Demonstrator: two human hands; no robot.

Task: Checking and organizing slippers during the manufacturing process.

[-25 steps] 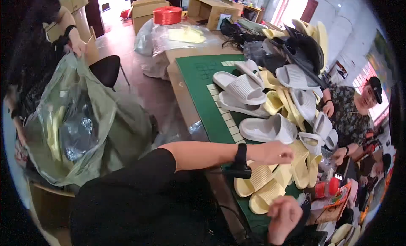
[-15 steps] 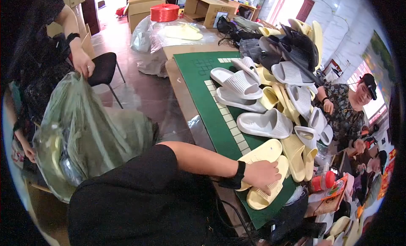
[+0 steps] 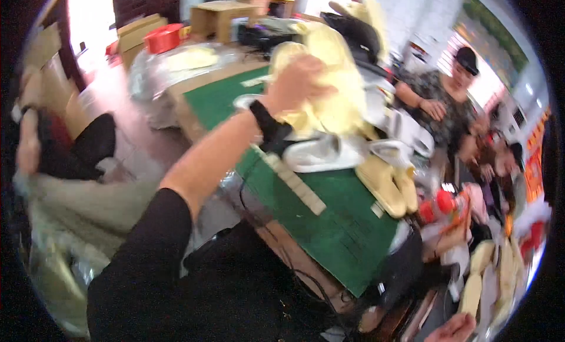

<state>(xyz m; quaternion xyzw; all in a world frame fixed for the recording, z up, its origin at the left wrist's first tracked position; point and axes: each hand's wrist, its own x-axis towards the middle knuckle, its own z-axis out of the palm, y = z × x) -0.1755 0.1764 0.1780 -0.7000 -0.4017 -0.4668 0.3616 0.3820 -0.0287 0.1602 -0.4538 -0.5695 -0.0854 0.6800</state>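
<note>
My left hand (image 3: pixel 297 83), blurred, is closed on a pair of yellow slippers (image 3: pixel 338 89) over the slipper pile. Its fingers lie across them, and their outline is smeared. Beneath and beside them are white slippers (image 3: pixel 325 155) and another yellow pair (image 3: pixel 382 186) on the green mat (image 3: pixel 347 242). At the lower right edge, only part of my right hand (image 3: pixel 453 329) shows. Its fingers look loosely extended beside yellow slippers (image 3: pixel 471 295), with no grip on them visible.
A co-worker (image 3: pixel 450 95) sits across the table, with another person beyond. A red-lidded jar (image 3: pixel 445 201) stands at the right. To the left, a person's arm is by a greenish plastic bag (image 3: pixel 76 212). Red twine (image 3: pixel 163 38) and cardboard boxes (image 3: pixel 220 21) are at the back.
My left hand has carried the yellow pair from the mat's near end up and away to the pile. The view has shifted. More of my right hand now shows at the lower right.
</note>
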